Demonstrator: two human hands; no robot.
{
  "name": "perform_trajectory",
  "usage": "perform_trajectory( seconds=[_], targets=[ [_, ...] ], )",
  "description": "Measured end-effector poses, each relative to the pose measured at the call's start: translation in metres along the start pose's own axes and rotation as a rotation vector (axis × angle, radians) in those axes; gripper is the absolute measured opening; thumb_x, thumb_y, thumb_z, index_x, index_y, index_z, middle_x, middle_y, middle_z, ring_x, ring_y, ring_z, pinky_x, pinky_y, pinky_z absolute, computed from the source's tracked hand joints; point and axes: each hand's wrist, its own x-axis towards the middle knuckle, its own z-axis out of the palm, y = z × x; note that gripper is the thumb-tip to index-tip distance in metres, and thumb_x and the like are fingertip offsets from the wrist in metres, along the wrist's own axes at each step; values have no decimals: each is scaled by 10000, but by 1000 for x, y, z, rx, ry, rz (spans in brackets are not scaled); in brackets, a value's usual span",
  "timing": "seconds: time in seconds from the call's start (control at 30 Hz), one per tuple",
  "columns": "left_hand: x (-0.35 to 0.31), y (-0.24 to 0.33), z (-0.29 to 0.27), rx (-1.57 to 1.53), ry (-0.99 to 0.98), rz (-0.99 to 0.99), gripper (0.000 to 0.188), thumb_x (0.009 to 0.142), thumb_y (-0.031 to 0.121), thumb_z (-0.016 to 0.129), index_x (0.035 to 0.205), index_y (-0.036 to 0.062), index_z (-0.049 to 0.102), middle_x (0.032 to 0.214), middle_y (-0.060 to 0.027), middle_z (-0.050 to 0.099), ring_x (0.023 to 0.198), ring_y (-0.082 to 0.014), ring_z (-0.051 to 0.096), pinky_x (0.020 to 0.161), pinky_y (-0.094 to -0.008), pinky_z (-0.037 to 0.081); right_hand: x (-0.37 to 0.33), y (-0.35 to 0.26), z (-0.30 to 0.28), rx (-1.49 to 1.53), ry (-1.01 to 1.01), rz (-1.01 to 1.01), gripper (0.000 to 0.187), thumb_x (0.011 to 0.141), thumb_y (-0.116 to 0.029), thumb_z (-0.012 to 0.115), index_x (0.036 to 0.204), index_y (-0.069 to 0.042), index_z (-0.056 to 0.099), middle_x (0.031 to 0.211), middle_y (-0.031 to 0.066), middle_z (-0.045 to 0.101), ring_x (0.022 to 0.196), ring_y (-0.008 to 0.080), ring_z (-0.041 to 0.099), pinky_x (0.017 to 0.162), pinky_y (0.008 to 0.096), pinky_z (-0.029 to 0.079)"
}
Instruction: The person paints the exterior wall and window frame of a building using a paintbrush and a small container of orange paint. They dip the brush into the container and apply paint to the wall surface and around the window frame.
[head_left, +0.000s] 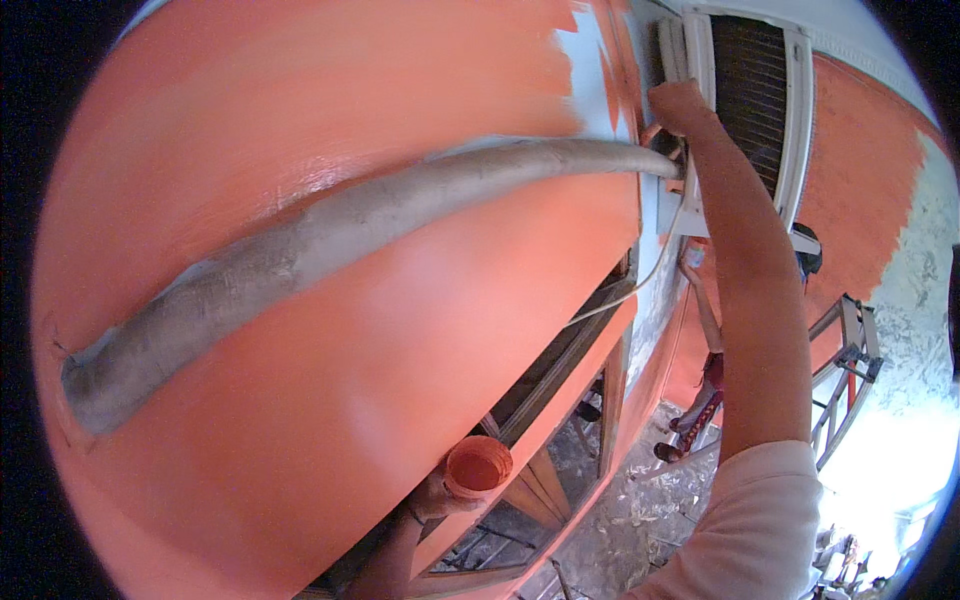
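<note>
My left hand (435, 496) is wrapped round a small cup of orange paint (478, 466), held upright low in the view. High on the right, my right arm is stretched up and my right hand (682, 106) is closed beside a white-framed unit with dark slats (752, 100). What sits in those fingers is hidden; a short orange-stained piece shows just below them. A thick grey wrapped pipe (330, 228) curves along the orange wall (450, 270) and its thin end reaches the spot under my right hand. Near that hand, a bare pale strip (588, 75) borders the orange paint.
A pale cable (655, 268) hangs from the unit. Below the wall are wood-framed window panes (540, 490). Beyond my right arm, another person's forearm (705, 312) reaches up the far wall. A stepladder (850, 350) stands at right; sheeting covers the floor (625, 500).
</note>
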Motion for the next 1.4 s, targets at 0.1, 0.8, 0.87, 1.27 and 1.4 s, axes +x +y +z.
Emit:
perform_trajectory(
  seconds=[0.1, 0.8, 0.87, 1.27, 1.4],
  targets=[
    [1, -2, -1, -28, -11, -5, 1052, 550, 136, 1007, 1455, 103, 471, 1409, -82, 589, 1317, -246, 562, 1156, -468, 434, 9, 13, -15, 10, 169, 50, 177, 910, -204, 699, 1026, -78, 745, 1036, 150, 770, 1010, 357, 750, 812, 522, 583],
    [7, 4, -1, -65, -54, 8, 1051, 564, 171, 1005, 1464, 98, 468, 1428, -92, 575, 1329, -254, 552, 1159, -460, 428, -27, 0, -70, 227, 88, 63, 203, 897, -150, 644, 1057, -43, 708, 1061, 213, 751, 1003, 399, 741, 831, 514, 604],
    [4, -9, -4, -41, -59, 2, 1032, 582, 213, 999, 1463, 96, 474, 1429, -103, 571, 1327, -269, 554, 1145, -442, 437, -11, -1, -81, 221, 146, -17, 190, 892, -149, 632, 1022, -46, 726, 1047, 214, 751, 1001, 402, 735, 845, 525, 585],
    [5, -3, -2, -65, -59, 9, 1041, 575, 196, 1001, 1466, 98, 472, 1429, -96, 574, 1328, -264, 554, 1151, -443, 434, -34, 9, -61, 216, 119, -21, 251, 887, -144, 660, 1109, -32, 692, 1070, 207, 757, 1026, 399, 739, 837, 545, 598],
    [7, -1, -2, -57, -63, 19, 1044, 573, 191, 1001, 1467, 98, 471, 1429, -94, 575, 1328, -262, 554, 1153, -444, 433, -11, 0, -55, 235, 122, 8, 171, 885, -123, 623, 979, -16, 718, 1016, 195, 754, 983, 398, 732, 818, 533, 587]
  ],
)
